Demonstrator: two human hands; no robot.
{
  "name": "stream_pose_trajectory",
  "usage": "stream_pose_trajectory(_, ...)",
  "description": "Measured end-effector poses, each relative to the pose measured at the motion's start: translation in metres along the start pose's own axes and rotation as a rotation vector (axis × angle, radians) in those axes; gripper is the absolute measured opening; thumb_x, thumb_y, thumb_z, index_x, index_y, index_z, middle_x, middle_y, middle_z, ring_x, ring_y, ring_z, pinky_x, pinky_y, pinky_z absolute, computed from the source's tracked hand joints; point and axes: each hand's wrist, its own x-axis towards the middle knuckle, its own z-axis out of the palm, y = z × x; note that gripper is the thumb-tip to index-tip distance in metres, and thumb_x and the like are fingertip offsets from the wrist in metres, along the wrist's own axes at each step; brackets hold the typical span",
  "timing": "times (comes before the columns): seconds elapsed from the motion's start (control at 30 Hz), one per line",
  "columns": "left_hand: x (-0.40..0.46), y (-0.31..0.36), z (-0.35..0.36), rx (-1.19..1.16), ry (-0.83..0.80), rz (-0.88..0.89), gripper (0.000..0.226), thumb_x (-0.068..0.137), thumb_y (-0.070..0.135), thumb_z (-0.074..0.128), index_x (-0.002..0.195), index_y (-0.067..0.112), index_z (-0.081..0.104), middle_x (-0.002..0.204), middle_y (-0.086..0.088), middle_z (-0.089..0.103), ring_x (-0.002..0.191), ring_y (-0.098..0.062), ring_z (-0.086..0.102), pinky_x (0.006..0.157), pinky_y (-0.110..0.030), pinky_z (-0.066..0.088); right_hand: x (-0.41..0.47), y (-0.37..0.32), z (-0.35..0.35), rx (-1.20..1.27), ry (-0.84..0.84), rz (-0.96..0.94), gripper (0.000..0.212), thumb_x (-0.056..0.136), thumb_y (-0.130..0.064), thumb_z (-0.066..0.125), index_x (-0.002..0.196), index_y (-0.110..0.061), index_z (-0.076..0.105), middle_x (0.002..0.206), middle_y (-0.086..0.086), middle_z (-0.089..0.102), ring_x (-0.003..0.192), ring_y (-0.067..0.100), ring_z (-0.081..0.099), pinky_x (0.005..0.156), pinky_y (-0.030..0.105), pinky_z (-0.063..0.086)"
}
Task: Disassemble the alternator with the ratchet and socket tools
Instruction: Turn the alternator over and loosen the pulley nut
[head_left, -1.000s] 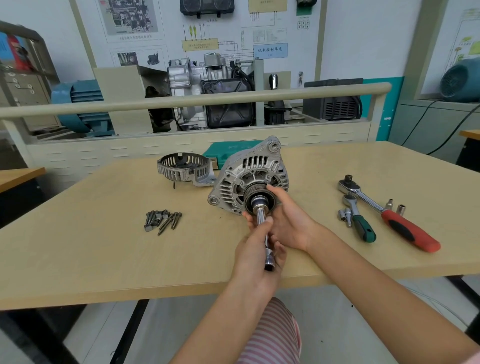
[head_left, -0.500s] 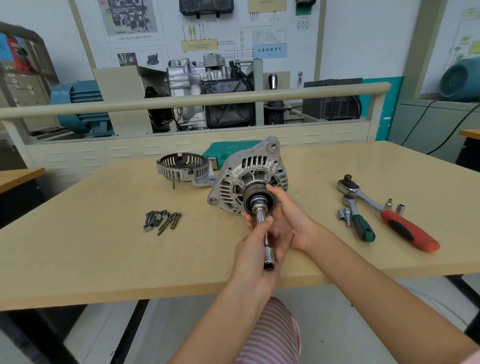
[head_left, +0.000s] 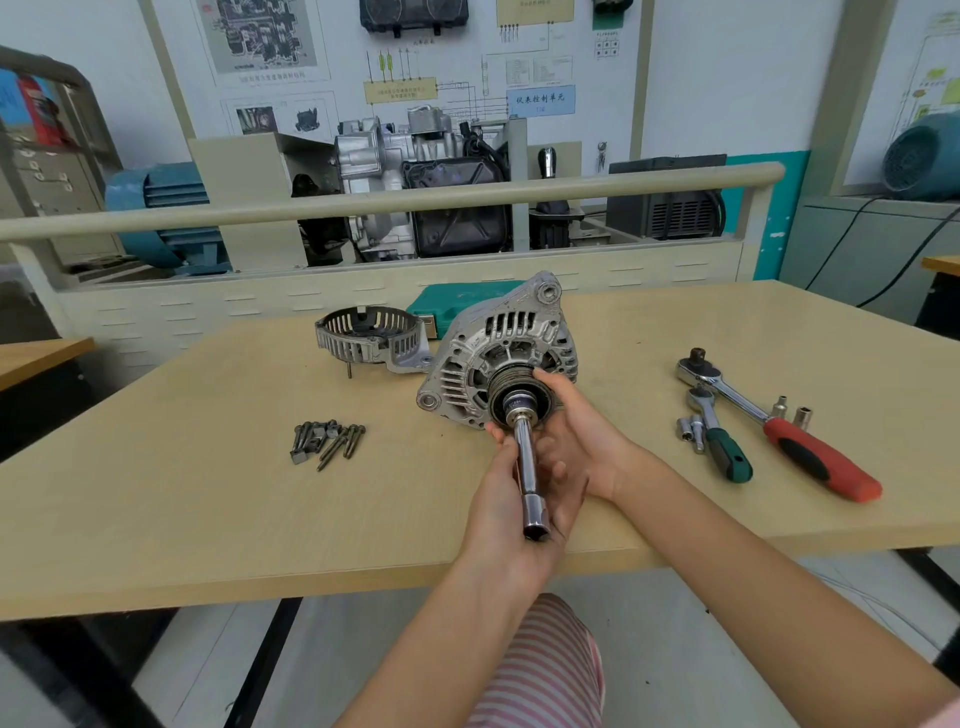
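Observation:
The grey alternator (head_left: 498, 348) stands on edge on the wooden table (head_left: 156, 483), its black pulley (head_left: 519, 400) facing me. A long chrome socket extension (head_left: 529, 467) sits on the pulley nut and points toward me. My left hand (head_left: 506, 514) grips the extension's shaft from below. My right hand (head_left: 576, 441) holds the pulley's right rim, thumb on top. A red-handled ratchet (head_left: 779, 431) and a smaller green-handled ratchet (head_left: 719, 441) lie on the table at the right.
The removed rear cover (head_left: 369, 335) lies behind the alternator on the left, beside a green tool case (head_left: 457, 306). A pile of bolts (head_left: 327, 439) lies at the left. Small loose sockets (head_left: 792, 410) sit by the ratchets. A railing and engine display stand behind the table.
My left hand has slid a little along the extension, leaving more of its shaft and end bare. The alternator and right hand stay put.

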Motion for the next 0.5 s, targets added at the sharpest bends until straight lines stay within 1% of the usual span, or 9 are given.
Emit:
stream_pose_trajectory(0.1, 0.0023, -0.0036, -0.0004, 0.040, 0.019, 0.056, 0.006, 0.089, 0.011, 0.060, 0.084, 0.007, 0.061, 0.057, -0.003, 0.056, 0.036, -0.006, 0.050, 0.035, -0.014, 0.041, -0.0008, 0.0001, -0.0001, 0.029, -0.018, -0.022, 0.058, 0.084, -0.050, 0.051, 0.120, -0.005, 0.054, 0.098, 0.013, 0.064, 0.074, 0.018, 0.065, 0.074, 0.028, 0.051)
stream_pose_trajectory(0.17, 0.0046, -0.0058, -0.0012, 0.085, 0.041, 0.085, 0.005, 0.088, 0.007, 0.060, 0.083, 0.007, 0.062, 0.055, -0.002, 0.053, 0.037, -0.005, 0.047, 0.035, -0.014, 0.039, -0.0010, 0.0007, 0.0000, 0.021, -0.027, -0.012, 0.058, 0.084, -0.051, 0.050, 0.119, -0.005, 0.055, 0.095, 0.012, 0.065, 0.074, 0.018, 0.063, 0.075, 0.028, 0.051)
stream_pose_trajectory(0.23, 0.0060, -0.0064, -0.0016, 0.100, 0.045, 0.093, 0.007, 0.090, 0.010, 0.058, 0.084, 0.009, 0.061, 0.053, 0.000, 0.052, 0.038, -0.005, 0.047, 0.036, -0.014, 0.038, -0.0007, 0.0006, -0.0004, 0.002, -0.017, -0.006, 0.060, 0.082, -0.052, 0.051, 0.119, -0.005, 0.055, 0.094, 0.013, 0.065, 0.075, 0.018, 0.062, 0.078, 0.027, 0.047)
stream_pose_trajectory(0.3, 0.0052, -0.0060, -0.0018, 0.078, 0.035, 0.065, 0.012, 0.092, 0.018, 0.056, 0.085, 0.010, 0.060, 0.052, 0.000, 0.049, 0.037, -0.006, 0.047, 0.036, -0.014, 0.039, -0.0004, 0.0001, -0.0015, -0.028, -0.006, -0.003, 0.065, 0.077, -0.053, 0.055, 0.119, -0.005, 0.055, 0.094, 0.013, 0.066, 0.074, 0.018, 0.062, 0.079, 0.026, 0.043)
stream_pose_trajectory(0.37, 0.0036, -0.0041, -0.0022, 0.043, 0.014, -0.011, 0.022, 0.095, 0.026, 0.052, 0.085, 0.008, 0.059, 0.050, -0.002, 0.050, 0.035, -0.008, 0.047, 0.035, -0.013, 0.040, -0.0004, -0.0001, -0.0023, -0.035, -0.017, 0.005, 0.070, 0.069, -0.053, 0.059, 0.119, -0.005, 0.056, 0.093, 0.011, 0.067, 0.072, 0.017, 0.064, 0.078, 0.026, 0.047)
stream_pose_trajectory(0.43, 0.0031, -0.0016, -0.0033, 0.016, -0.002, -0.083, 0.033, 0.097, 0.033, 0.047, 0.085, 0.005, 0.057, 0.049, -0.005, 0.054, 0.032, -0.009, 0.048, 0.033, -0.013, 0.039, -0.0002, 0.0001, -0.0030, -0.027, -0.031, 0.001, 0.071, 0.067, -0.052, 0.060, 0.119, -0.005, 0.055, 0.093, 0.011, 0.068, 0.073, 0.017, 0.066, 0.074, 0.027, 0.053)
stream_pose_trajectory(0.5, 0.0036, 0.0001, -0.0027, 0.008, -0.009, -0.111, 0.035, 0.098, 0.036, 0.044, 0.090, 0.004, 0.056, 0.053, -0.008, 0.057, 0.031, -0.009, 0.047, 0.029, -0.012, 0.037, -0.0002, -0.0001, -0.0040, -0.023, -0.034, -0.009, 0.070, 0.068, -0.052, 0.061, 0.118, -0.004, 0.056, 0.094, 0.013, 0.068, 0.074, 0.018, 0.064, 0.075, 0.027, 0.051)
